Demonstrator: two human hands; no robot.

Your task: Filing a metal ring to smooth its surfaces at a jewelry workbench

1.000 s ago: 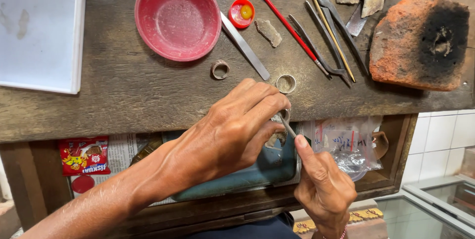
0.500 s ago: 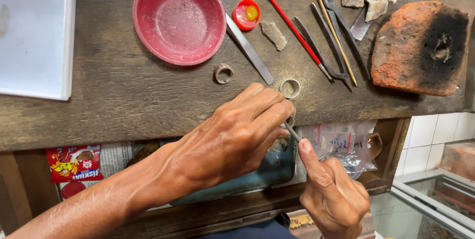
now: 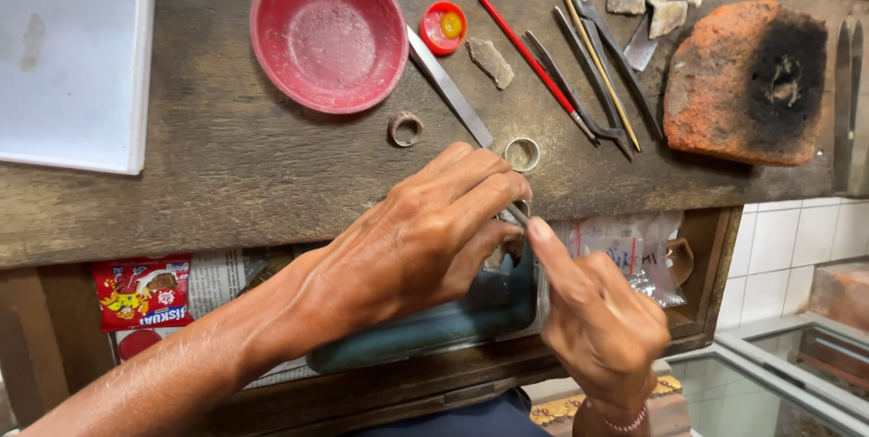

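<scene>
Both arms are bare, with no sleeve showing anywhere along the left forearm. The left hand [image 3: 425,242] is sinewy, with raised veins and tendons across its back, creased knuckles and short nails; fine hairs lie along the forearm. The right hand [image 3: 602,328] is likewise bare, its thumbnail short and plain. A thin pinkish beaded band [image 3: 615,422] circles the right wrist. No rings, gloves or watch appear on either hand.

Both hands [image 3: 507,256] seem slightly higher against the bench edge [image 3: 272,233], the right one's grip tighter
</scene>
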